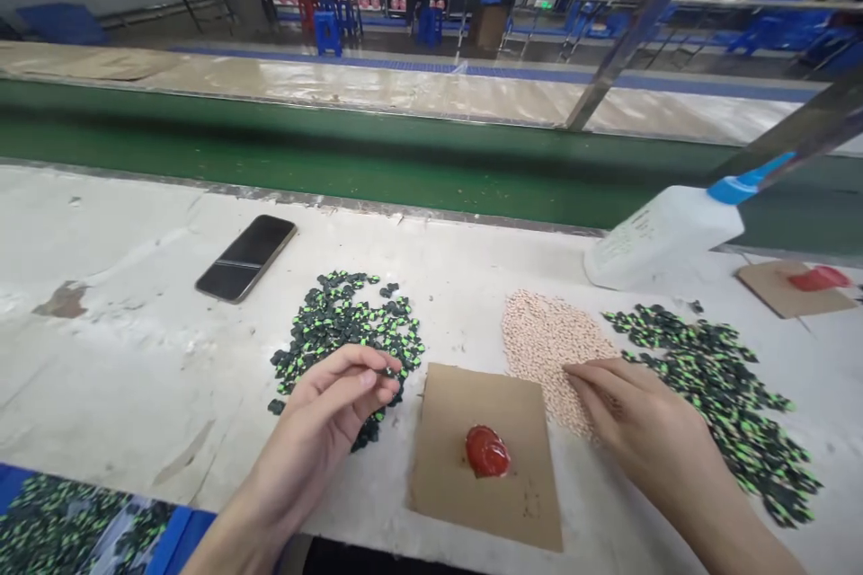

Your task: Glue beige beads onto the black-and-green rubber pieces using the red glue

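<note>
My left hand [337, 413] is closed in a pinch, with a small black-and-green piece [389, 371] at its fingertips. It hovers over the near edge of a loose pile of black-and-green pieces [337, 314]. My right hand [634, 413] has its thumb and forefinger together on a heap of tiny beige beads [549, 332]; whatever lies between those fingertips is hidden. Between the hands, a cardboard square [485, 404] carries a glossy red blob [486, 451]. A second pile of black-and-green pieces [728, 386] spreads to the right of my right hand.
A phone [246, 258] lies at the back left. A white bottle with a blue nozzle [667, 234] leans at the back right, near another cardboard piece [775, 287]. A blue bin [176, 539] of similar pieces stands front left. Beyond the table runs a green conveyor belt [337, 157].
</note>
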Demonstrator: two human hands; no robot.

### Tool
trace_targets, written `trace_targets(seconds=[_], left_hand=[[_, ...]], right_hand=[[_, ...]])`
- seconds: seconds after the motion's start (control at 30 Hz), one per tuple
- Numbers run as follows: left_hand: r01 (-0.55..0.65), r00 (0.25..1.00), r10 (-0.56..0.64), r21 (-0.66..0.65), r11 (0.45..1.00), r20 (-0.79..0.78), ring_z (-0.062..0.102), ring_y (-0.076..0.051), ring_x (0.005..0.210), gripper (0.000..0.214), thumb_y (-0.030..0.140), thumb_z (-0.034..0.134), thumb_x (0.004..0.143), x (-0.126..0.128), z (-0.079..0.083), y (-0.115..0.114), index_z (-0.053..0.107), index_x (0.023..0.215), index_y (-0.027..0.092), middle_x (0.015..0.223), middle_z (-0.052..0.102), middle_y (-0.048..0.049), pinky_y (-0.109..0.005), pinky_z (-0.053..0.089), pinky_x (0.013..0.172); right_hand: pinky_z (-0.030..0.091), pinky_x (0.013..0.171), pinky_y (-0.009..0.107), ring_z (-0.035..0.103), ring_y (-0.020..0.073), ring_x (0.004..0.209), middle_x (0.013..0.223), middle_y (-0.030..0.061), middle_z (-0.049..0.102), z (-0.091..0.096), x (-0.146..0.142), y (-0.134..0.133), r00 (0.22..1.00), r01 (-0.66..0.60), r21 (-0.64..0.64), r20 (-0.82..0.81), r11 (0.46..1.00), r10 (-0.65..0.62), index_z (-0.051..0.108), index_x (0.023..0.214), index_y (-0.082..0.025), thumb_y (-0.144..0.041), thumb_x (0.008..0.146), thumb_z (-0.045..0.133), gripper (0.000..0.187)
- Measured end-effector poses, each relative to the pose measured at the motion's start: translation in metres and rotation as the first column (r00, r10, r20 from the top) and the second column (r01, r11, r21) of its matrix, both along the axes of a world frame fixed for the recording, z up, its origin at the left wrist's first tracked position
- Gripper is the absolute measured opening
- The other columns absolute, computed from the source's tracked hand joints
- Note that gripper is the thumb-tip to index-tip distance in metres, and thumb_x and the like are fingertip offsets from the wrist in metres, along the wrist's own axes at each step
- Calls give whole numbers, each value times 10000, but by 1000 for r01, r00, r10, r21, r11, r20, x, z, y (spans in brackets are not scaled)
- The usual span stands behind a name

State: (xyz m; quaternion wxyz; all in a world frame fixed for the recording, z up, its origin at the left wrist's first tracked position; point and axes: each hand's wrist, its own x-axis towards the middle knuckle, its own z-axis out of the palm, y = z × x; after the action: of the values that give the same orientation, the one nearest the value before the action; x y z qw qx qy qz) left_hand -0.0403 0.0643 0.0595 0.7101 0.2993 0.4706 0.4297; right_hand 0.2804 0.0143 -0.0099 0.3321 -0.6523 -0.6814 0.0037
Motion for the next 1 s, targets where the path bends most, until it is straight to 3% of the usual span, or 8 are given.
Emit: trace_targets(seconds=[0.2,0.33,0.4,0.47,0.6,0.67,0.8,1.0], left_hand=[[9,1000,-11,70,998,29,716,-69,691,200,424,916,799,0,-6,-12,836,769,242,821,788,15,-70,579,674],[120,980,-78,227,967,-184,803,-145,909,143,381,826,905,-4,-16,-20,861,1039,345,1053,851,-12,-117,626,769],[193,959,-114,303,933,-259,808,-186,1011,104,340,775,945,5,-17,-28,870,986,342,1224,824,-17,-148,646,798],[247,959,-179,342,906,-220,828,-178,904,136,274,739,962,22,-14,-38,856,923,332,1141,845,-5,-156,663,746],[217,975,-182,401,890,-125,773,-107,598,235,111,642,970,63,-11,-59,782,986,299,788,795,39,-133,643,604],[215,970,-106,572,792,-218,769,-106,671,276,33,647,920,75,-15,-65,763,1009,267,890,794,13,-148,643,668],[308,923,35,789,531,-383,761,-128,745,219,16,667,917,77,-27,-64,703,1003,215,901,795,-19,-168,629,756],[409,837,225,842,351,-500,738,-135,685,228,-17,579,955,72,-29,-63,678,1041,170,838,771,-40,-179,614,718]], right_hand=[[592,641,418,767,294,736,824,85,837,16,-3,-4,951,132,-64,-273,989,-144,825,736,-272,-343,786,729,130],[602,564,352,748,239,628,743,66,823,38,-15,-20,795,194,-173,-548,966,-258,826,761,-262,-445,766,852,185],[582,506,327,706,210,543,641,52,778,46,-29,-30,652,138,-238,-709,962,-269,812,744,-258,-616,716,876,365],[540,469,284,642,162,487,586,27,720,52,-49,-39,493,51,-290,-825,956,-277,788,708,-253,-708,662,875,466],[470,530,164,565,67,525,584,-34,654,63,-84,-49,-76,-173,-370,-919,913,-387,769,699,-242,-489,588,1018,369],[474,566,143,569,51,544,596,-44,667,67,-94,-51,-222,-230,-363,-884,903,-412,764,686,-231,-401,562,1049,354],[491,573,124,612,35,547,623,-56,719,67,-103,-51,-294,-227,-329,-874,917,-387,765,683,-233,-342,559,1057,336],[558,621,104,702,44,592,650,-61,786,57,-111,-57,-189,-78,-301,-932,951,-310,780,668,-262,-318,549,1059,309]])
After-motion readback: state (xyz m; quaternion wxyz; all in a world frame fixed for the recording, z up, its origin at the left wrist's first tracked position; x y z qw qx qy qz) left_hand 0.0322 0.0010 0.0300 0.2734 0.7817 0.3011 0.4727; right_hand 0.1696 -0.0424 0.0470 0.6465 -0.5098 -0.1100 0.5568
